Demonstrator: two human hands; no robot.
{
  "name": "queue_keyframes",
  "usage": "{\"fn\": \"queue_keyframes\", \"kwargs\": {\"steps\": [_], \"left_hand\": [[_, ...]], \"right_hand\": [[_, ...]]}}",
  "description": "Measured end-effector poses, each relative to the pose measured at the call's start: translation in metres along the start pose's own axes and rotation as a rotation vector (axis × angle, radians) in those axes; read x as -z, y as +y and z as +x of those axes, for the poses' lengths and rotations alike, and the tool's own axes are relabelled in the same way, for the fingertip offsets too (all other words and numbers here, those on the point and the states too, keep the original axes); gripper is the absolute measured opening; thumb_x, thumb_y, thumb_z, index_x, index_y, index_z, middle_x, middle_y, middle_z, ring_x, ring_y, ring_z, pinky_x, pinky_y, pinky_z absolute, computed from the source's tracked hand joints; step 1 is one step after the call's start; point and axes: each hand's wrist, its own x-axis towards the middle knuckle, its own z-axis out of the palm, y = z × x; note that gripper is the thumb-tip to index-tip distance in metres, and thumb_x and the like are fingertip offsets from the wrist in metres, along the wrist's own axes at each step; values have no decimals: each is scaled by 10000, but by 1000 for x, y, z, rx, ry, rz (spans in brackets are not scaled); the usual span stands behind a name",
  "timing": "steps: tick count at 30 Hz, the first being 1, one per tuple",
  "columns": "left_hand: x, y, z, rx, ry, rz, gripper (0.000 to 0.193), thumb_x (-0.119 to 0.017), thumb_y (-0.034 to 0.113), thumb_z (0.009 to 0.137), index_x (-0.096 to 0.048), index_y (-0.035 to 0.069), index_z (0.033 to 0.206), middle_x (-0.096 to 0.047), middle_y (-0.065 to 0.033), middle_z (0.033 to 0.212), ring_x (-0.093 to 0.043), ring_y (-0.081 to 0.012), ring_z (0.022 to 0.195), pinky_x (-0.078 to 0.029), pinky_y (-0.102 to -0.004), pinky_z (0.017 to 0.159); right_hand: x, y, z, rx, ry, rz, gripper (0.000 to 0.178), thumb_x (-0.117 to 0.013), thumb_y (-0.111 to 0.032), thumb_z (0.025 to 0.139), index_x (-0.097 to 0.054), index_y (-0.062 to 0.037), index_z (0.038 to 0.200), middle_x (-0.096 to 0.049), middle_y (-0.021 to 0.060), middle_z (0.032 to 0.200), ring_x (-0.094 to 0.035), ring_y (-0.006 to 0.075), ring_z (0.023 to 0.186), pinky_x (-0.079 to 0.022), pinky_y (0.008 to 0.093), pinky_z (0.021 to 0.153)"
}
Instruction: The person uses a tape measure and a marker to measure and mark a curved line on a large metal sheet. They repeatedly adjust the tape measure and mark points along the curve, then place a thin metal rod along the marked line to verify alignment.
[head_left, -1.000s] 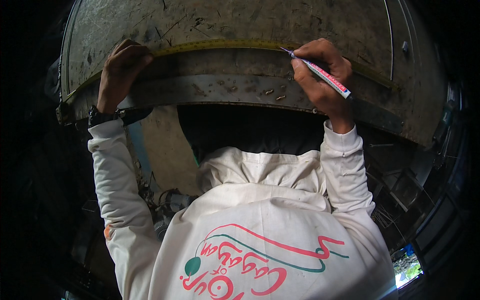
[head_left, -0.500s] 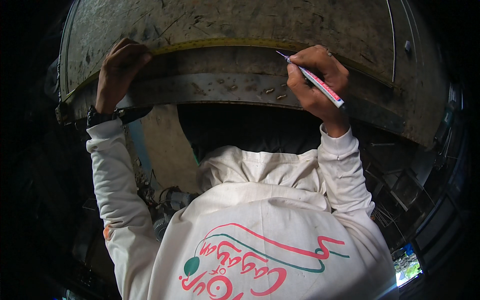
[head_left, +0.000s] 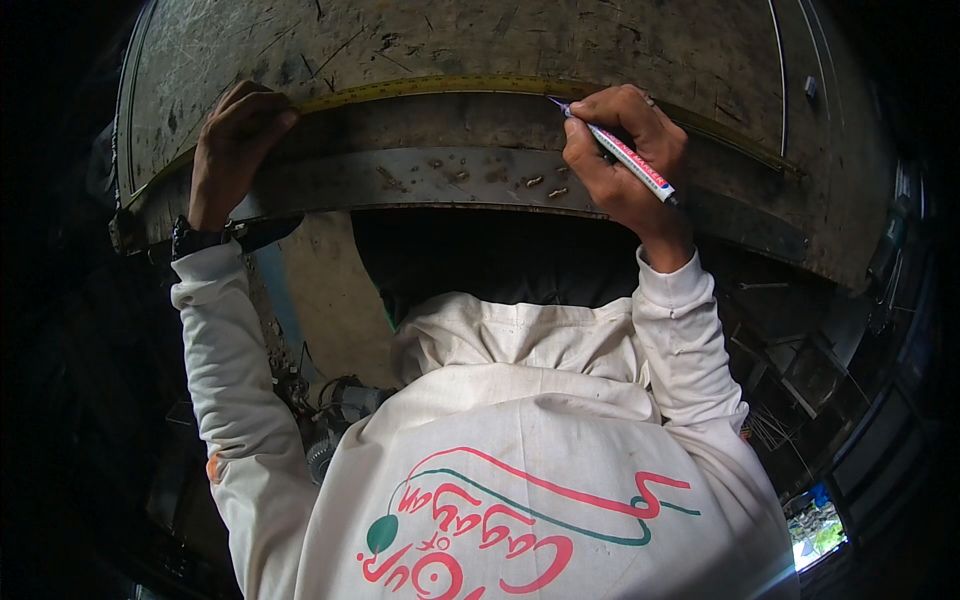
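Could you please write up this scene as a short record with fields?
Left hand: fingertips at the yellow measuring tape; firmness of grip unclear
Right hand: holds a white marker, uncapped
Marker tip: beside the tape's near edge; contact unclear
Tape: stretched left to right across a scratched, worn work surface
Clothing: white long-sleeved top, printed red and green
Left wrist: dark band

Bright yellow on the tape measure (head_left: 420, 89), dark ticks along it! The table (head_left: 560, 40) comes in murky grey-brown, scored with dark scratches, its near metal strip (head_left: 335, 181) dull grey with rusty-brown blotches. Here's the marker (head_left: 630, 157): white, pink-red print, violet at the tip. Black wristband (head_left: 196, 241), and an off-white shirt (head_left: 560, 420) with red lettering, green curve, green dot, orange smudge on the left sleeve (head_left: 225, 395).
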Motion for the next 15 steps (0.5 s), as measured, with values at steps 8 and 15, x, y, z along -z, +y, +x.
{"fn": "queue_keyframes", "kwargs": {"steps": [8,15], "left_hand": [[1,-2,-1,-36,10,8,168,-752,175,949,-745,22,1020,-661,-82,982,-649,-258,980,-490,-371,912],[3,-3,3,-79,-9,36,192,-744,192,955,-742,14,1025,-658,-96,984,-647,-276,972,-490,-373,912]], "right_hand": [[-2,-1,0,7,9,5,103,-784,-66,846,-690,-48,884,-694,88,791,-707,214,692,-575,324,619],[1,1,0,1,-19,5,100,-781,-56,840,-693,-50,888,-688,88,780,-701,218,688,-572,324,628]]}}
